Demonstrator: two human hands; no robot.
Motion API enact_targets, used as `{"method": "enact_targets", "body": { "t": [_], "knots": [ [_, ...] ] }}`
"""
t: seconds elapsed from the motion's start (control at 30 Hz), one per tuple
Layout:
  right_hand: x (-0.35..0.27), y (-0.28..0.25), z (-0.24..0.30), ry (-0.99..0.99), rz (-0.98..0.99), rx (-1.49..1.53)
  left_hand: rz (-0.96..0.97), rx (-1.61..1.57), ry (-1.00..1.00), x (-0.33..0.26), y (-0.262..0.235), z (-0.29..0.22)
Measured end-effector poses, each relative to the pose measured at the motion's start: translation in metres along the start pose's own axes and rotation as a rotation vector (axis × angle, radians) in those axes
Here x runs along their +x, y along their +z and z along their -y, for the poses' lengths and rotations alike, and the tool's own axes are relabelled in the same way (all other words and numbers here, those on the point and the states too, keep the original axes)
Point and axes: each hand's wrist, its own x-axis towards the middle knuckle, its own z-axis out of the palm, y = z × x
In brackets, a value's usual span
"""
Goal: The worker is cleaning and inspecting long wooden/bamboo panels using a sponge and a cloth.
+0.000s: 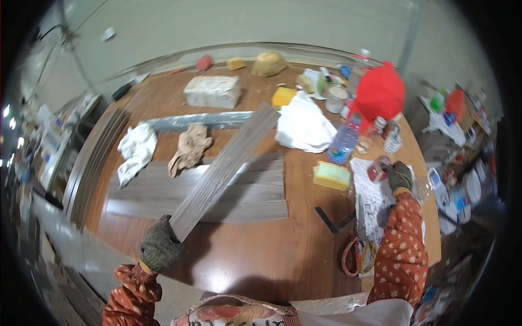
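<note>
A grey knitted glove covers my left hand (161,244), whose fingers are closed round the near end of a long grey wood-grain plank (225,165). The plank slants up and away to the right, over more grey planks (255,187) lying on the table. At the right side, my gloved right hand (401,176) has its fingers curled at a small round reddish container (379,169); its exact kind is unclear. Beneath that hand and forearm lies a white, dark-stained sheet (370,190). A yellow sponge block (331,175) sits to the left of the sheet.
Beyond the planks are a beige rag (190,148), white cloths (305,124) and a whitish block (212,91). Bottles (345,142) and a red bag-like thing (380,89) stand at the right back. Scissors (359,256) and a black strip (325,220) lie nearer. Stacked strips (89,168) line the left edge.
</note>
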Motion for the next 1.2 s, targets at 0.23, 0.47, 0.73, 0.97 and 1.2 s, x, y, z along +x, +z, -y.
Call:
{"method": "enact_targets", "body": {
  "t": [0.23,0.47,0.73,0.97,1.2],
  "knots": [
    [0.008,-0.055,0.022,-0.297,-0.245,0.029,0.114,0.079,-0.164,-0.022,-0.001,0.033],
    [-0.123,-0.104,0.109,-0.259,0.142,1.316,0.225,-0.077,-0.174,-0.044,0.004,0.049],
    [-0.268,-0.006,0.275,-0.351,0.622,1.551,0.259,-0.080,-0.121,-0.050,0.014,0.076],
    [-0.288,0.003,0.308,-0.289,0.763,1.425,0.302,-0.040,-0.085,-0.047,0.009,0.090],
    [-0.285,0.006,0.316,-0.319,0.749,1.357,0.309,-0.050,-0.079,-0.043,0.011,0.094]
  ]
}}
